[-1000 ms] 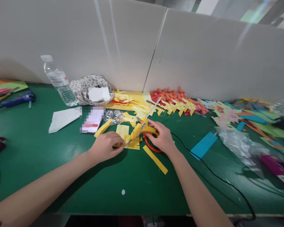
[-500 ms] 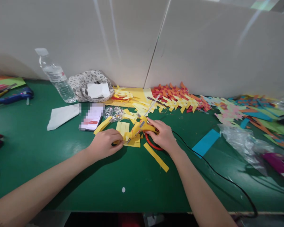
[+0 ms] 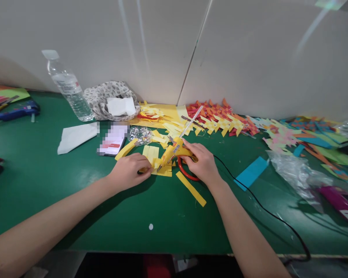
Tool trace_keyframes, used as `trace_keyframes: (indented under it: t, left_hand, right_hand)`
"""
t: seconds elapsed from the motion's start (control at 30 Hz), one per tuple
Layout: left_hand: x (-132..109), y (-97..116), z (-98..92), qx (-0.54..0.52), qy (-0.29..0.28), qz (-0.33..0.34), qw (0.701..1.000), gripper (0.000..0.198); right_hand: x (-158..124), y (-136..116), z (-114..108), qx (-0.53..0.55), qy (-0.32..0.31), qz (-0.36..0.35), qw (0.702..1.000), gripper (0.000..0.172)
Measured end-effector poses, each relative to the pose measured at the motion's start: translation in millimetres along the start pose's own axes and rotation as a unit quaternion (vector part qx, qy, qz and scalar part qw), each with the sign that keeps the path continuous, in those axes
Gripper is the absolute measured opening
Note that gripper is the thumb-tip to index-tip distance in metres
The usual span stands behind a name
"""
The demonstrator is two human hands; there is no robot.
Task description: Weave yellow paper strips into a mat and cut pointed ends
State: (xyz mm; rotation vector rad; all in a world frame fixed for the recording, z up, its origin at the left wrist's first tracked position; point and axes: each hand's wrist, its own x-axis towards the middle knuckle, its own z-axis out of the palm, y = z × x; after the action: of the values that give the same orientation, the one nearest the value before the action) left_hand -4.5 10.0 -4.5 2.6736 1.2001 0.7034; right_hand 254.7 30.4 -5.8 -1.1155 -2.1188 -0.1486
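Note:
My right hand (image 3: 201, 160) is closed around a yellow hot glue gun (image 3: 174, 151), a clear glue stick (image 3: 193, 120) poking out of its back. The nozzle points down and left, close to the fingertips of my left hand (image 3: 132, 168). Those fingers pinch a small yellow paper piece (image 3: 154, 165), partly hidden by the hand. Beneath and behind it lie pale yellow paper strips (image 3: 151, 151). Red-handled scissors (image 3: 188, 176) are under my right hand, mostly covered. A loose yellow strip (image 3: 191, 189) rests in front of them.
Behind my hands are a phone (image 3: 114, 139), a dish of googly eyes (image 3: 140, 136), a patterned pouch (image 3: 110, 100) and a water bottle (image 3: 71, 90). Woven paper fish (image 3: 217, 119) line the wall. The gun's black cord (image 3: 263, 206) runs right, past blue paper (image 3: 252, 173) and a plastic bag (image 3: 298, 177).
The glue gun has tipped slightly, its glue stick swinging to the right, while the nozzle stays near the left fingertips. The camera view has shifted a little.

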Motion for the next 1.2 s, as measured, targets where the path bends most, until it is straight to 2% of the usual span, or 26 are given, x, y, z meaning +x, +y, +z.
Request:
trace_keyframes:
  t: [0.1,0.2,0.33,0.47,0.6,0.87,1.2]
  left_hand:
    - [0,0,1.3,0.005,0.004,-0.001,1.0,0.018]
    - [-1,-1,3.7,0.014,0.012,-0.004,1.0,0.014]
    - [-2,-2,7.4,0.033,0.018,-0.054,0.998,0.01]
    - [-3,-6,10.7,0.039,0.015,-0.067,0.997,0.009]
    - [-3,-7,10.5,0.049,-0.003,-0.072,0.996,0.008]
    - [-1,-3,6.8,0.051,-0.016,-0.088,0.995,0.008]
    - [-2,-4,7.9,0.051,-0.01,-0.082,0.995,0.011]
  right_hand:
    - [1,-2,-1,0.013,0.01,-0.004,1.0,0.051]
    - [1,-4,-3,0.038,0.008,0.022,0.999,0.052]
    - [0,-6,-3,0.043,-0.008,0.052,0.998,0.059]
    - [-1,-4,0,0.038,-0.021,0.037,0.998,0.064]
    - [-2,-3,5,0.031,-0.033,0.009,0.999,0.059]
    - [-3,-3,8,0.032,-0.023,0.023,0.999,0.047]
    - [-2,-4,6,0.024,-0.015,0.003,1.0,0.049]
